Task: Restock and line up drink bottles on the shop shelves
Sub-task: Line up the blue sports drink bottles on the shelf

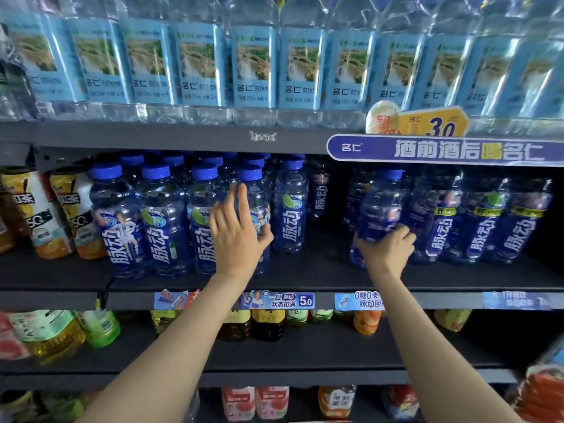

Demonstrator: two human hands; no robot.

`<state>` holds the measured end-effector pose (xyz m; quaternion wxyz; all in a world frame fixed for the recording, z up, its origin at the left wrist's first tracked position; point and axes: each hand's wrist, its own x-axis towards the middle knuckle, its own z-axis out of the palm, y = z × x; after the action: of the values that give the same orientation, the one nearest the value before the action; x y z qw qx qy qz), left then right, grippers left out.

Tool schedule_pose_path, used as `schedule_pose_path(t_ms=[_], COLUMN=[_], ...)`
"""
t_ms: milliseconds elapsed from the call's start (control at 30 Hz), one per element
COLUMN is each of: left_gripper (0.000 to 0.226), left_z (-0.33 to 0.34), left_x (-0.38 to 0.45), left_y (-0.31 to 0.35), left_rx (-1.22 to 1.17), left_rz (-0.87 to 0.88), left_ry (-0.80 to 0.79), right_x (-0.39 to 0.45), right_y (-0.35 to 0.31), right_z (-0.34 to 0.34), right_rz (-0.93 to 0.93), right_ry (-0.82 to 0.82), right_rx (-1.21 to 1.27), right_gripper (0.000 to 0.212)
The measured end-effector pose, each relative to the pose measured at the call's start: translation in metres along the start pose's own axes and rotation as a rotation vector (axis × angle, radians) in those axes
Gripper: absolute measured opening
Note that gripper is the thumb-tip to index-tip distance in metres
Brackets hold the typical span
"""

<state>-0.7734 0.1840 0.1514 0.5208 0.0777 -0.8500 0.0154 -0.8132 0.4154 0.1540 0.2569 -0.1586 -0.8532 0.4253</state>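
Blue-capped blue drink bottles stand in rows on the middle shelf (320,270). My left hand (236,236) lies against the front of one bottle (254,193) in the left group, fingers straight and spread, thumb round its right side. My right hand (386,247) grips the lower part of another blue bottle (380,206), which leans a little left, beside the right group of blue bottles (482,227). A dark gap separates the two groups, with a few bottles set further back.
Clear water bottles with light blue labels (253,65) fill the shelf above, fronted by a blue banner (442,151). Orange tea bottles (45,215) stand at the left. Price tags (277,300) line the shelf edge. Lower shelves hold tea, juice and oil bottles (52,334).
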Motion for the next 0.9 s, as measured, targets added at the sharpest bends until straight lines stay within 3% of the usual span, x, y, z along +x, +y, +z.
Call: schedule_pose_path(t_ms=[200,367,500,733,900], left_gripper=[0.076,0.078,0.075,0.075,0.063], left_z=[0.001,-0.001,-0.001,-0.001,-0.019], left_x=[0.000,-0.001,-0.002,-0.002,0.001], left_y=[-0.002,-0.003,-0.003,-0.002,0.011], left_rx=[-0.015,-0.035,-0.038,-0.071,-0.244], left_rz=[0.017,0.027,0.026,0.016,-0.048], left_ry=[0.021,0.001,-0.006,-0.044,0.020], right_x=[-0.059,-0.077,-0.071,-0.088,-0.073], right_y=[-0.029,-0.045,-0.042,-0.050,-0.032], right_z=[0.034,0.057,0.064,0.070,0.057], right_rz=[-0.267,-0.359,-0.355,-0.281,-0.370], right_ry=[-0.198,-0.294,-0.390,-0.211,-0.386], right_rx=[0.051,0.013,-0.022,-0.103,0.022], right_gripper=[0.075,0.084,0.083,0.079,0.078])
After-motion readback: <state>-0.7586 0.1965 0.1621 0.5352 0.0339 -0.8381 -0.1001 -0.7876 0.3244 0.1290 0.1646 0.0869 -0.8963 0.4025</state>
